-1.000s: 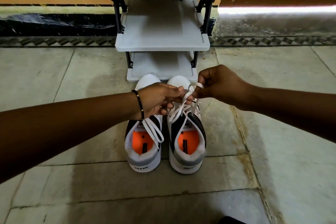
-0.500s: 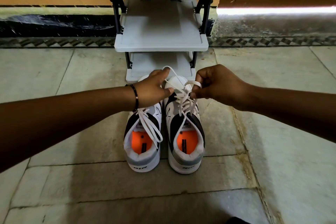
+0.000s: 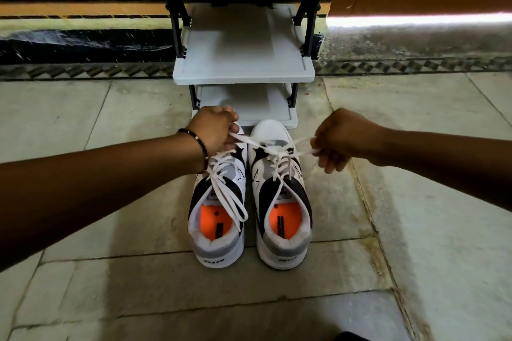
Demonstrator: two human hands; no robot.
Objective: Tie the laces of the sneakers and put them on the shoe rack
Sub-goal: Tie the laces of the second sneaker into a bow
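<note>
Two white, grey and black sneakers with orange insoles stand side by side on the floor, toes towards the rack. The right sneaker (image 3: 279,196) has its white lace (image 3: 273,147) stretched out sideways over the toe end. My left hand (image 3: 214,130) grips one end of that lace above the left sneaker (image 3: 219,216). My right hand (image 3: 339,138) grips the other end, out to the right of the shoes. The left sneaker's lace (image 3: 227,188) lies loose across its tongue. The grey shoe rack (image 3: 243,72) stands just beyond the toes, and its shelves hold nothing.
The floor is pale stone tile (image 3: 415,230) with open room on both sides of the shoes. Behind the rack run a dark patterned skirting strip (image 3: 83,47) and an orange wall. A dark shape (image 3: 357,336) shows at the bottom edge.
My hands have moved apart, left hand to the left and right hand to the right. The right sneaker's lace, which was bunched between them, is now drawn taut sideways.
</note>
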